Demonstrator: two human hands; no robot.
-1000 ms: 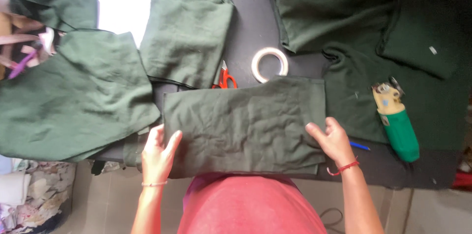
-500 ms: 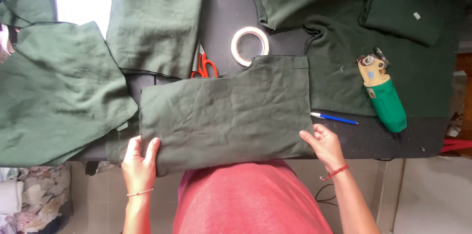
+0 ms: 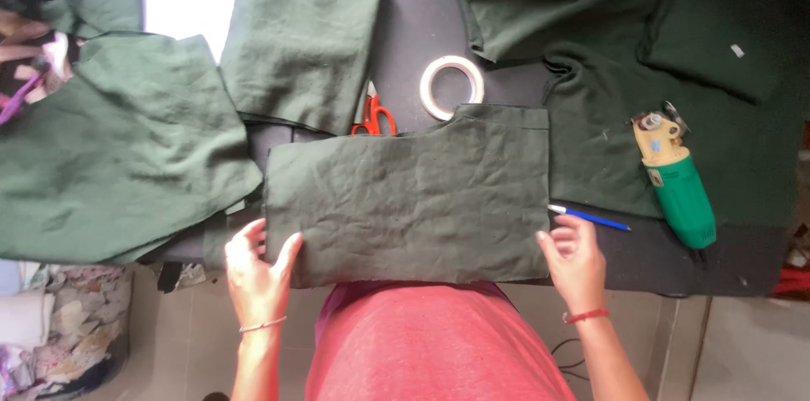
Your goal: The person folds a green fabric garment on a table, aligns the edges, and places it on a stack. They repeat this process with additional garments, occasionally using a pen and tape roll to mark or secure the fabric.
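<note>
Hands (image 3: 257,270) (image 3: 575,262) flat — green cloth piece (image 3: 413,194), scissors (image 3: 373,117)

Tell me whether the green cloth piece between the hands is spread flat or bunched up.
Spread flat. The green cloth piece lies open on the dark table, wrinkled only; the left hand and right hand touch its near corners.

Dark green cloth (image 3: 413,190) (red-handled scissors (image 3: 374,117) behind).
</note>
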